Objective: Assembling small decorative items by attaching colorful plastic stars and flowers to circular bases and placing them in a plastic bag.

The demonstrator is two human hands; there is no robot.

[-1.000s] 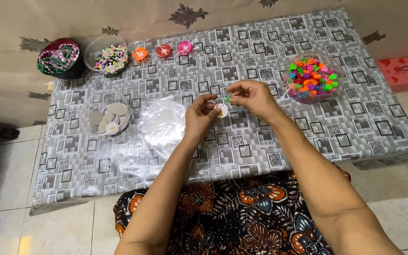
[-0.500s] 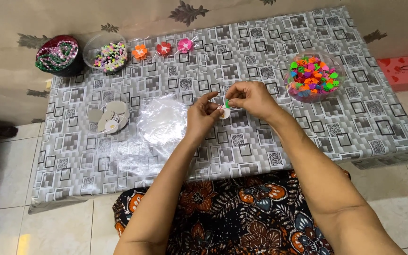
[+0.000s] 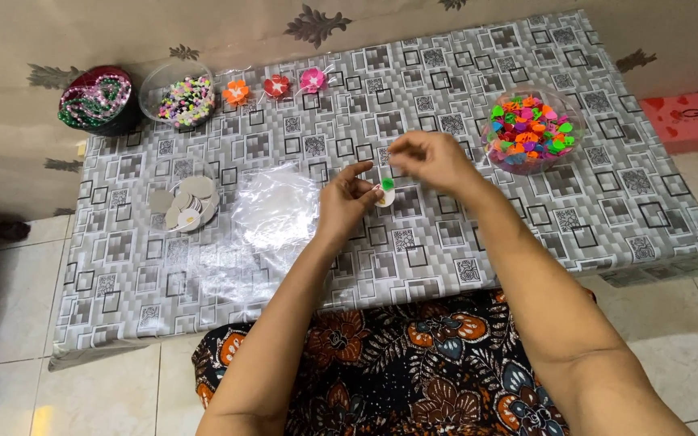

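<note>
Pinching a small white round disc (image 3: 385, 196) bearing a green piece: left hand (image 3: 346, 199), fingertips closed on its edge, above the table's (image 3: 446, 242) middle. Right hand (image 3: 430, 157) just beside, fingertips narrowed at the disc's top; what they grip cannot be told. Clear bowl of coloured petals (image 3: 531, 129) near right edge; clear plastic sheet (image 3: 276, 211) left; dish of blank discs (image 3: 181, 203) beyond.

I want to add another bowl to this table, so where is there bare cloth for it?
Free: the front left corner of the table, below the round discs, and the front right part below the bowl of coloured pieces. Crowded: the back left, with the dark bowl, bead bowl and three flowers; both hands fill the middle.
</note>
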